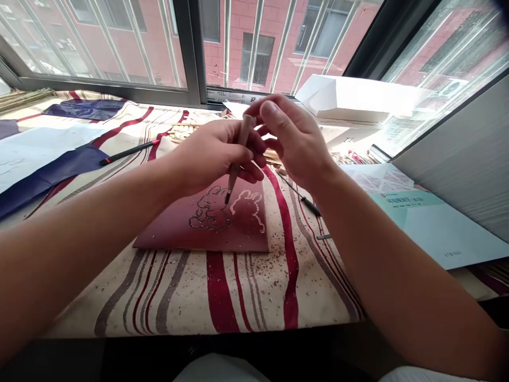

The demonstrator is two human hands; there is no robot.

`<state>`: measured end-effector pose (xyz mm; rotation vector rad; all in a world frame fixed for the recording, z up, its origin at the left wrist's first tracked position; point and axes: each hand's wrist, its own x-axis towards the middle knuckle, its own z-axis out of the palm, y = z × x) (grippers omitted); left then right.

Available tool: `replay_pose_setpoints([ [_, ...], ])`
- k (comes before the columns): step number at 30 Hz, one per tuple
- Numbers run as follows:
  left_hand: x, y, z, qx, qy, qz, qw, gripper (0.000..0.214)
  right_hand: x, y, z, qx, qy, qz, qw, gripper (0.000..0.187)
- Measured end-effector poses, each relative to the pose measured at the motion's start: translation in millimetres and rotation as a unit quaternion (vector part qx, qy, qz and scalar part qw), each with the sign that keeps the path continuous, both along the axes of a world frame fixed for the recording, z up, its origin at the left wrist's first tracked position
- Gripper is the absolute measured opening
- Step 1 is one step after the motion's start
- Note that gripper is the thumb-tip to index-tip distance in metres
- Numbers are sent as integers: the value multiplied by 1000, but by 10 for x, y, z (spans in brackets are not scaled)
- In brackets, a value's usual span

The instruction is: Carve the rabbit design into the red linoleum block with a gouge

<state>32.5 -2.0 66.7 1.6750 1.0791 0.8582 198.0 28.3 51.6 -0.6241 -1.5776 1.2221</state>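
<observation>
Firmly, the left hand [212, 156] clamps the gouge [240, 146] in a pen grip, a hold that appears to favour fine control, with the tip on the red block [246, 233] at a rabbit outline [209, 209]. The right hand [296, 139] is raised beside the handle; contact cannot be confirmed. The block lies flat on striped cloth [186, 297], apparently to catch shavings. A second tool [300, 193] lies within reach.

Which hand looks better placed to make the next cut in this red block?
Probably the left hand: it grips the carving tool with its tip on the rabbit outline. The right hand is raised by the handle's top, off the block.
</observation>
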Motion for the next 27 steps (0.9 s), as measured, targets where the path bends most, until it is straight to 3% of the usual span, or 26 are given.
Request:
replay_pose_setpoints([
  [4, 104, -15, -160, 19, -16, 13, 1000, 33, 182, 149, -23, -5, -97, 37, 995, 19],
  [7, 93, -31, -254, 35, -45, 30, 998, 29, 292, 243, -56, 51, -172, 81, 980, 17],
  [9, 81, -40, -267, 36, -58, 28, 997, 20, 346, 285, -75, 105, -291, 132, 942, 16],
  [12, 93, -69, -244, 20, -42, 42, 998, 40, 399, 316, -105, 172, -452, 216, 848, 49],
  [15, 109, -108, -221, 7, 8, 35, 999, 54, 433, 337, -135, 199, -505, 230, 808, 68],
  [21, 124, -123, -229, 40, 43, 19, 998, 64, 478, 386, -175, 210, -523, 259, 785, 71],
  [27, 224, -132, -237, 22, -72, -17, 997, 40, 430, 338, -175, 192, -514, 227, 805, 59],
])
